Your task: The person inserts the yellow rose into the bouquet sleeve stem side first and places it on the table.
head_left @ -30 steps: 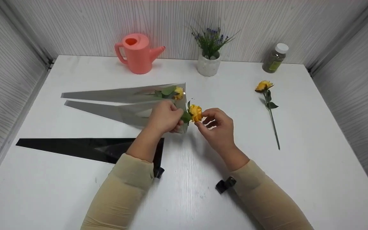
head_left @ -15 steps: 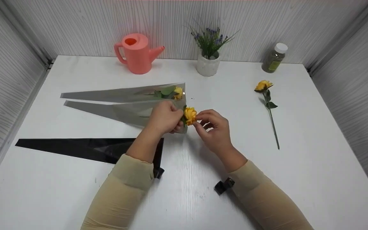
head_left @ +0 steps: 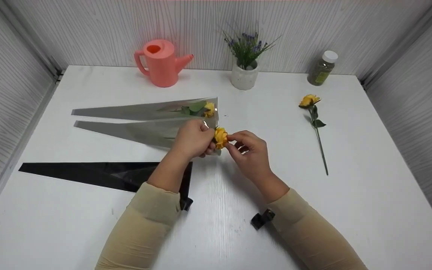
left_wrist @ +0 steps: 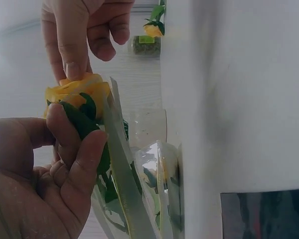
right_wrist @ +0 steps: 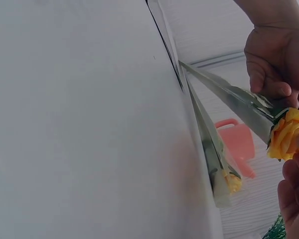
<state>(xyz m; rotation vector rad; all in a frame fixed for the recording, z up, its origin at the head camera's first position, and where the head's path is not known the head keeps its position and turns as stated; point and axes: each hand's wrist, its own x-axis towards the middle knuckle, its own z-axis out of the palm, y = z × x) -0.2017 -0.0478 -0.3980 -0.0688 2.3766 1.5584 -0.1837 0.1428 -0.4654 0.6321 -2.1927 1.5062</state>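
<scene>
My left hand [head_left: 195, 138] grips the open end of a clear, tapered flower sleeve [head_left: 143, 133], with curled fingers close against green leaves in the left wrist view. A yellow rose [head_left: 221, 138] has its bloom at the mouth of this sleeve and its stem running inside. The fingertips of my right hand [head_left: 251, 150] pinch the bloom from the right. Just behind lies a second sleeve [head_left: 126, 108] holding another yellow rose [head_left: 209, 109]. In the right wrist view, the worked sleeve [right_wrist: 234, 102] is raised and slants toward the bloom [right_wrist: 289, 134].
A loose yellow rose [head_left: 309, 101] lies at the right. Black sleeves [head_left: 88, 174] lie at the left front, partly under my left forearm. Along the back stand a pink watering can [head_left: 163, 65], a potted plant [head_left: 244, 77] and a white-capped jar [head_left: 321, 69].
My right hand has moved a little left, and the rose's bloom has gone with it, closer to my left hand and the sleeve's mouth. The left hand has stayed almost still.
</scene>
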